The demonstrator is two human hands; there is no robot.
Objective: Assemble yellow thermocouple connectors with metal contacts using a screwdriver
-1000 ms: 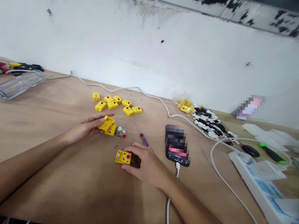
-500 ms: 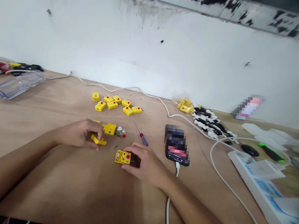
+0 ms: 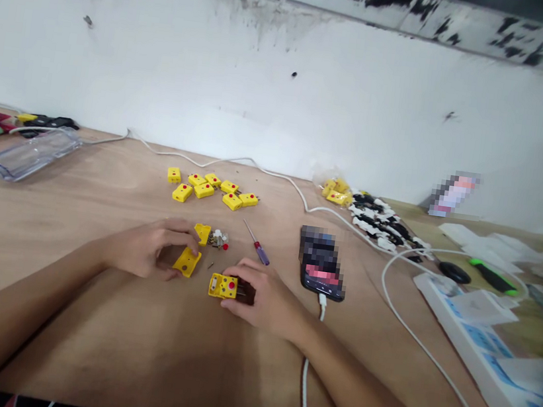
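My left hand grips a yellow plug cover, its hollow inner side turned up. To its right, my right hand holds a yellow plug base by its sides on the table; a red piece sits on it and metal pins point toward my palm. Behind my left fingers lies another yellow shell piece, partly covered by the hand. A small pile of screws and white and red bits lies beside that piece. One loose screw rests between my hands. A purple-handled screwdriver lies just beyond my right hand.
Several closed yellow plugs stand grouped farther back. On the right are a phone on a white cable, a bag of yellow plugs, black and white parts and a power strip. A clear bottle lies left.
My left hand has shifted slightly right with the yellow cover, which has turned so its hollow inside faces up. The right hand and the plug base stay in place.
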